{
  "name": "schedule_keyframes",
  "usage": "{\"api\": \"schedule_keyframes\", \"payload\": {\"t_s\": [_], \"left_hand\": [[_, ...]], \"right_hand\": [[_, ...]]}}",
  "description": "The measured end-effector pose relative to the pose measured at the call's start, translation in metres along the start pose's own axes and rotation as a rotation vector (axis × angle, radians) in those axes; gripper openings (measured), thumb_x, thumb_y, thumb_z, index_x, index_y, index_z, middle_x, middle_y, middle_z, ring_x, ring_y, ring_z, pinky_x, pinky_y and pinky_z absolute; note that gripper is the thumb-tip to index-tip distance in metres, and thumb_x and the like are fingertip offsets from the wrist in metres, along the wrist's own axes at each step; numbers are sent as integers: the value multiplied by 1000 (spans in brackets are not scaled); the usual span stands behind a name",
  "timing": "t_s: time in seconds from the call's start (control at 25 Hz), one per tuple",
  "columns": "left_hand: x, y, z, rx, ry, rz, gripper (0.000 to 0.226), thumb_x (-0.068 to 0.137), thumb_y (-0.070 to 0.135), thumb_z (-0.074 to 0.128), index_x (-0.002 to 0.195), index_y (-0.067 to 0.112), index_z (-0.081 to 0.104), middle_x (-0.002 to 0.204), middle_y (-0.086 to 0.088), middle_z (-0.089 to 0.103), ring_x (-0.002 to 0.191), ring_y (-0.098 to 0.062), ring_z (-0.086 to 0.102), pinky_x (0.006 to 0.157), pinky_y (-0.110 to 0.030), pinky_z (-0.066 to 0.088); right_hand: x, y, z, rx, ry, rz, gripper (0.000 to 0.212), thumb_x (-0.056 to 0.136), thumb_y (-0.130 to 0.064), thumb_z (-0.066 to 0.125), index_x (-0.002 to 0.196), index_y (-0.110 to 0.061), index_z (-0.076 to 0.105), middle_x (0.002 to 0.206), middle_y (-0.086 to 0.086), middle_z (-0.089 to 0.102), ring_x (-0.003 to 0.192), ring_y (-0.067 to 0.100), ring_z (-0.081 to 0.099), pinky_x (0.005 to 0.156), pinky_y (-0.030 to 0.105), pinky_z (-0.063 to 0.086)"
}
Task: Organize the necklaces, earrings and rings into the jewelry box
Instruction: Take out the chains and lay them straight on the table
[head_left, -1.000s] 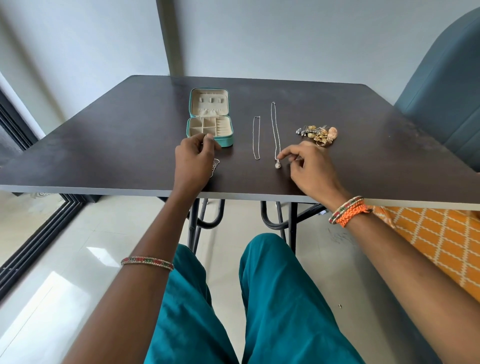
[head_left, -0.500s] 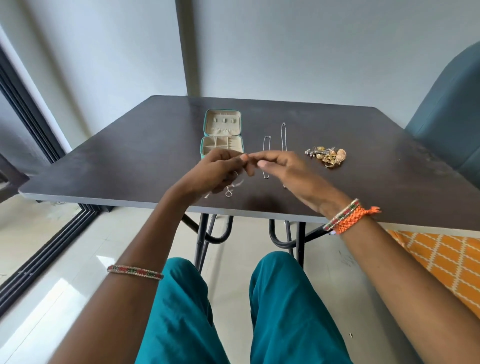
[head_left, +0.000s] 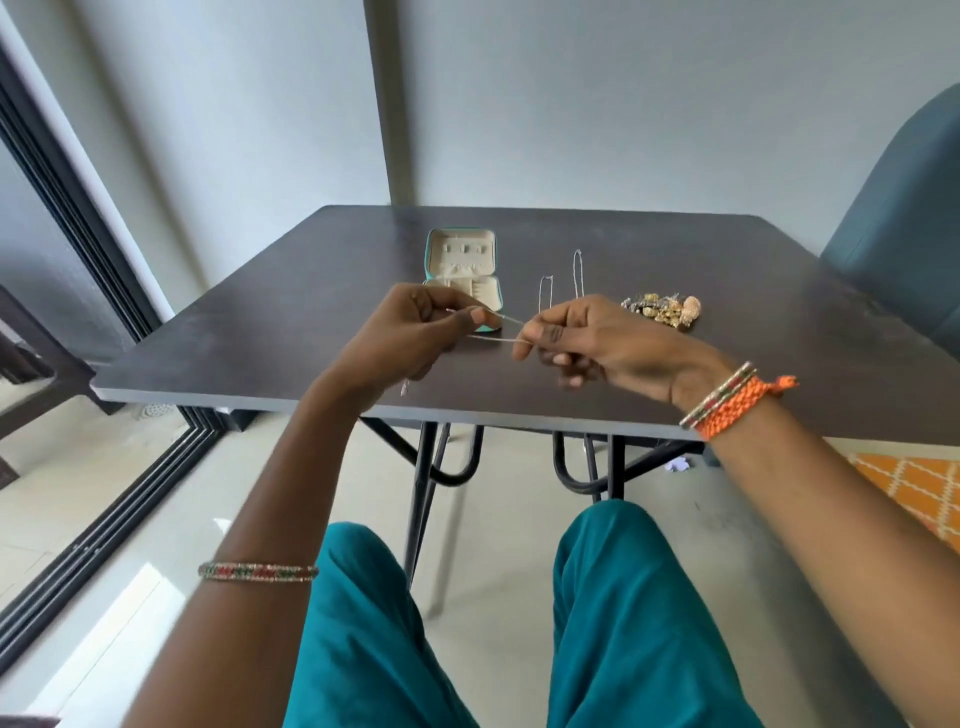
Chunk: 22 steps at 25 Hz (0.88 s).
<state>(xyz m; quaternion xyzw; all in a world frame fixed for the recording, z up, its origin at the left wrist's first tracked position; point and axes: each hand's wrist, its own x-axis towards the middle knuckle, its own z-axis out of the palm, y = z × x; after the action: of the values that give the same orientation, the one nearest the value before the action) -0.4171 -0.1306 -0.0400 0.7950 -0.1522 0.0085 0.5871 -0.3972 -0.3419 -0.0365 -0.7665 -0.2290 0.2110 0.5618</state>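
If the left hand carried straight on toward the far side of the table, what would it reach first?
Probably the open jewelry box, lying just beyond the left hand, which pinches a thin chain with the right hand. Depth is uncertain from this single view.

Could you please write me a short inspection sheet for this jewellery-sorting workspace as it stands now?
Surface: dark table, on black metal legs.
Job's things: teal jewelry box open; two necklaces lying straight beside it; earring and ring pile further right; a thin chain stretched between the hands.
Clutter: nothing seen.
Grippers: left hand and right hand each pinch the chain.
Cables: nothing seen.
Surroundings: teal chair, orange rug, sliding door track.
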Motion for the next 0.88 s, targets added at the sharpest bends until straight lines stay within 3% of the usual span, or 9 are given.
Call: {"api": "schedule_keyframes", "payload": {"t_s": [0.08,0.24,0.44,0.56,0.64,0.76,0.88], "left_hand": [[-2,-6,-8,77,34,-55,17,90,18,61,93,2,67,41,11,33,34,-5,21,35,-14,18],[-10,-19,-16,117,41,-176,15,93,17,57,96,5,66,49,4,44,36,-5,31,34,-16,29],[-16,-32,-12,-45,106,-216,16,93,17,56,92,4,66,63,-5,59,43,-6,52,47,-17,51],[-15,-34,-8,-164,98,-258,18,92,14,55,94,-1,65,69,-6,66,50,-7,60,55,-19,55],[-14,-36,-7,-226,110,-285,17,93,12,54,93,-1,65,69,-5,68,52,-7,61,57,-20,56],[-11,-38,-1,-273,130,-300,16,94,11,53,92,-1,65,68,-3,68,51,-7,61,58,-21,57],[-7,-41,8,-291,237,-264,15,93,9,55,93,-2,64,69,-6,68,48,-6,59,55,-21,57]], "right_hand": [[-2,0,-6,-140,101,-8,22,94,-23,53,90,-10,70,54,-7,46,51,6,39,51,22,36],[7,8,-22,-230,355,-52,13,91,-15,61,91,-7,70,48,-9,59,41,0,47,45,17,45],[15,16,-42,-289,419,-35,14,87,-12,65,93,1,69,53,-7,63,44,2,52,48,17,52],[21,12,-52,-301,479,-75,14,89,-13,64,91,0,69,63,-2,62,51,7,52,54,20,55],[24,6,-60,-147,500,-66,14,89,-19,64,83,-5,66,70,2,60,56,8,52,55,20,55],[29,-2,-68,344,419,27,20,90,-26,61,76,-12,58,65,1,62,62,13,57,56,24,54],[37,-4,-70,545,357,110,25,93,-30,55,73,-14,51,63,2,67,63,16,65,60,26,56]]}}
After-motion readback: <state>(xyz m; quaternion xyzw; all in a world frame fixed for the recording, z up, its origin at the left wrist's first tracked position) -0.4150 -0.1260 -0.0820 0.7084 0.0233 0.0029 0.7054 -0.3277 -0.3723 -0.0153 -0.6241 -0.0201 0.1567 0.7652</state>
